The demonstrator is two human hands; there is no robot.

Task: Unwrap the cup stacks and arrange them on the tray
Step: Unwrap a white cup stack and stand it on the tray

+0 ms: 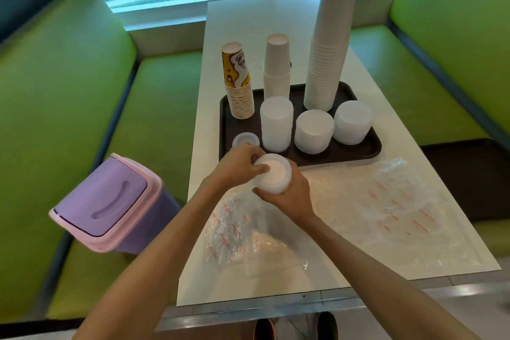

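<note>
Nearest, under both forearms, a crumpled clear wrapper [237,229] with red print lies on the table [276,287]. A second wrapper [400,201] lies to the right of the right fingers.

The right hand [288,196] is curled around a short white stack [273,174], held in the air just before the tray [369,153]. The palm and fingers hide its lower part, so I cannot tell if it is lids or shallow cups. Its round top faces up to the camera and its short axis is almost upright, leaning a little.

The left hand [238,163] comes from the left with bent wrist. Its curled fingers pinch the top rim, but the exact contact is blurred.

Just beyond the left fingers, a small lid [245,140] lies on the tray. Farther stand three white stacks [313,131], then paper cup stacks [331,41], all upright. A purple bin [110,204] stands left of the table.
</note>
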